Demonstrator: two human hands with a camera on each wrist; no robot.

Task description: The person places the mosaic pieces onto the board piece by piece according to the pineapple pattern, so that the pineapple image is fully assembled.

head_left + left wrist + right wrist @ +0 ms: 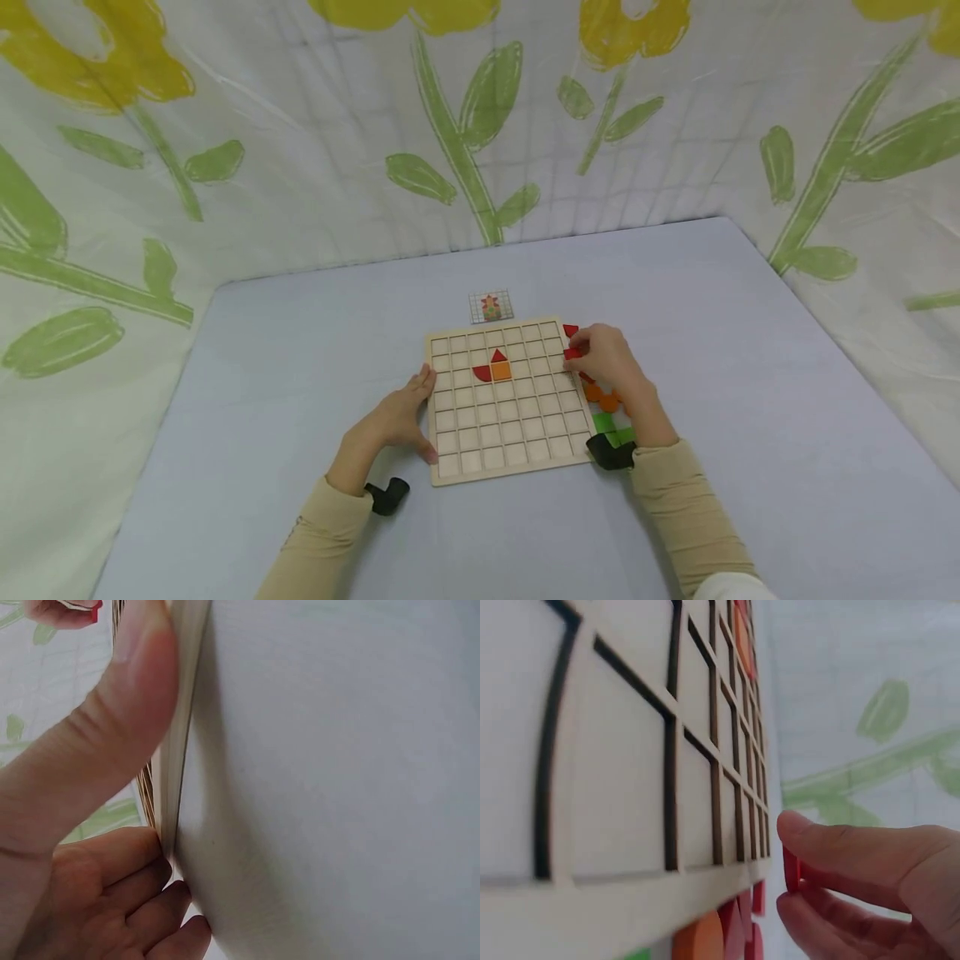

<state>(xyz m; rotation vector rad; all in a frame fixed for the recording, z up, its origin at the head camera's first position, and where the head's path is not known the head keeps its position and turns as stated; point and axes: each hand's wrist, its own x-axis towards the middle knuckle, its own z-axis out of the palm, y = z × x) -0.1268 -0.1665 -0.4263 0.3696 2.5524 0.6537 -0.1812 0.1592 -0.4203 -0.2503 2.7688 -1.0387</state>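
A wooden grid board (480, 437) lies on the table. On it sit an orange square tile (501, 370), a red triangle tile (498, 356) above that, and a red quarter-round tile (482, 373) to its left. My left hand (397, 415) rests along the board's left edge, thumb and fingers spread apart; the left wrist view shows the thumb (135, 697) against the rim. Just off the right edge, my right hand (606, 354) pinches a red tile (790, 868) between thumb and fingers, and that tile's full outline is hidden.
A small pattern card (491, 307) lies behind the board. Along the right edge are another red tile (571, 330), orange tiles (609, 402) and green tiles (604, 425), partly under the right arm. A flower-print cloth (300, 183) hangs behind the table.
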